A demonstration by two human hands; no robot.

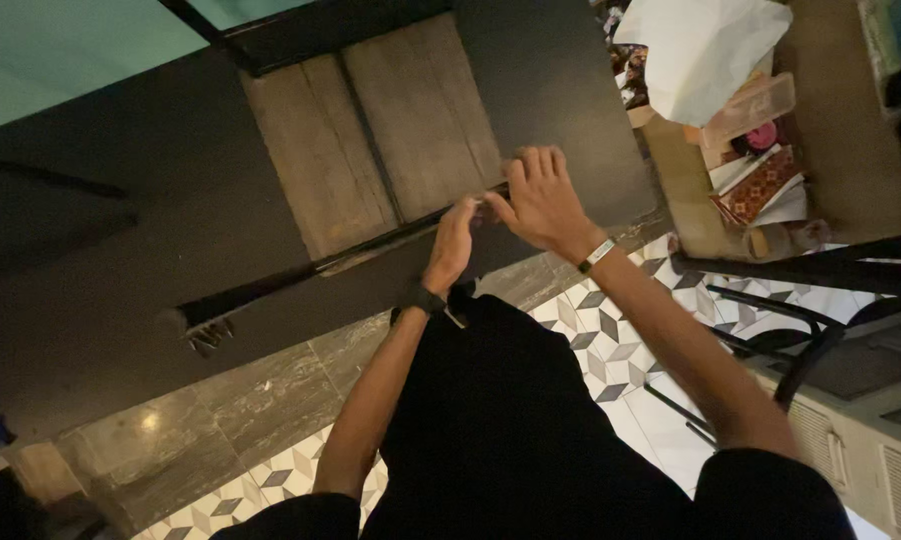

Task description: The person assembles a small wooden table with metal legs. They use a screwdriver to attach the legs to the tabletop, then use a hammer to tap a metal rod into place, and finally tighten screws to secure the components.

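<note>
Both hands meet at the near edge of a dark, matte tabletop (pixel 560 90), seen from above at a skewed angle. The left hand (pixel 452 243) is curled, its fingers drawn narrow and pinched toward the thumb, at the point where the tabletop's edge meets a thin black metal rail (pixel 300 272) that runs off to the left. Something small may sit between the fingertips, but it is too dim and tiny to tell. The right hand (pixel 538 200) lies with its fingers spread fairly wide and laid flat on the dark surface, its thumb reaching toward the left hand's fingertips so that the two nearly touch; it looks as though it steadies the spot while the left hand does the fine work.

A black band (pixel 427 299) circles the left wrist, and a pale, flat bracelet (pixel 597 254) the right.

Just beyond the hands, two weathered grey-brown wooden planks (pixel 370 140) with rough grain lie side by side, a narrow dark gap between them. Below, the floor changes from polished, veined stone slabs (pixel 250 400) at left to small tiles in a white-and-grey cube pattern (pixel 610 350) at right. A black garment covers the person's lap in the near foreground. At far right, a tan surface (pixel 850 150) carries crumpled white paper (pixel 705 50), a clear pinkish plastic box (pixel 750 105) and a red patterned booklet (pixel 760 185). A curved black metal chair frame (pixel 800 330) stands near right.
</note>
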